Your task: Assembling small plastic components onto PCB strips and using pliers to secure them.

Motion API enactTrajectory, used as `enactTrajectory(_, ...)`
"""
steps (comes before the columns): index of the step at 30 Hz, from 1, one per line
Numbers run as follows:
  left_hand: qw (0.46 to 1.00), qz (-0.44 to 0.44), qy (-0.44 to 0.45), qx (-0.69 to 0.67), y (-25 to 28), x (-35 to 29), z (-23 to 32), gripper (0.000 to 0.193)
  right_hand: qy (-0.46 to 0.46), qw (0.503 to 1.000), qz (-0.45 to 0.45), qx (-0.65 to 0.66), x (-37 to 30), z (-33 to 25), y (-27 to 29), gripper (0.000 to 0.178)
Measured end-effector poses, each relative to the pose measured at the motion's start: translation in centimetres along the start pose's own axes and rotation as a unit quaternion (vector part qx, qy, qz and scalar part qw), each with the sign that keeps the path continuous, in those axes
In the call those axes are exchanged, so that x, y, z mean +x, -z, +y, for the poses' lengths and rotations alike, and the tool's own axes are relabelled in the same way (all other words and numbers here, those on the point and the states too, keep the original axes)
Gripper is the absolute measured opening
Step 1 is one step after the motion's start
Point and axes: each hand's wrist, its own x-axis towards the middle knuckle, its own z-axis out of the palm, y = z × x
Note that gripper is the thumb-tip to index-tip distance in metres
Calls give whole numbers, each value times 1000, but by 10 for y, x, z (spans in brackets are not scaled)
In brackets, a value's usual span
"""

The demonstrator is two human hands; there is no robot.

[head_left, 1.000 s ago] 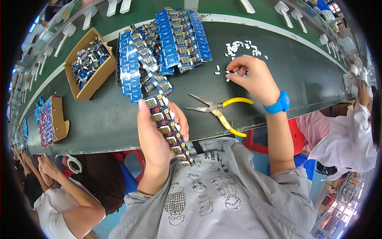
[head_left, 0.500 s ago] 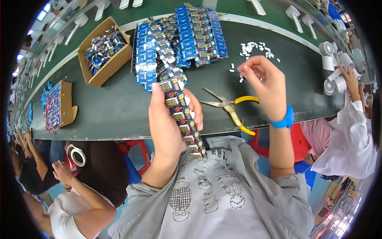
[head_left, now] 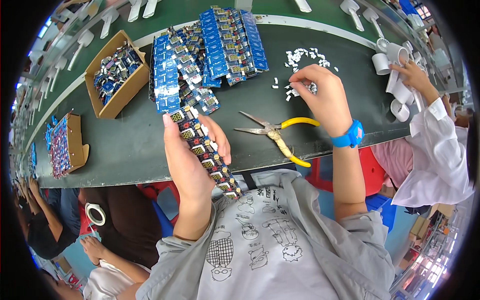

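Note:
My left hand (head_left: 187,170) is closed round a long strip of small circuit boards (head_left: 204,152), its thumb along one edge and its fingers along the other. Small displays and white parts show on the strip's upper face, and its lower end reaches toward my shirt. Out over the table, my right hand (head_left: 326,97) has thumb and forefinger pinched together beside a scatter of small white pieces (head_left: 299,55). Whatever sits between those fingertips is too small to make out. Between my hands lie pliers (head_left: 274,132) with yellow handles, their jaws apart.
Blue circuit-board strips (head_left: 215,50) are piled beyond my left hand. A cardboard box (head_left: 131,82) of boards stands left of them, with another box (head_left: 75,142) farther left. At right, a co-worker's hand (head_left: 417,77) touches white handheld fans (head_left: 395,55). The table's near edge runs before me.
The whole view has shifted, with table items now farther left. My right hand stays pinched by the white pieces; my left keeps its hold on the strip. The co-worker's hand at right has moved among the fans.

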Motion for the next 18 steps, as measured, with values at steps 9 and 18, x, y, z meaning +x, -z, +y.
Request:
enactTrajectory(9, 999, -25, 13, -45, 4, 1, -2, 53, -164, 850, -91, 493, -16, -25, 0, 7)
enactTrajectory(18, 995, -57, 13, -75, -4, 8, -3, 53, -170, 586, -172, 773, -47, -57, -10, 15)
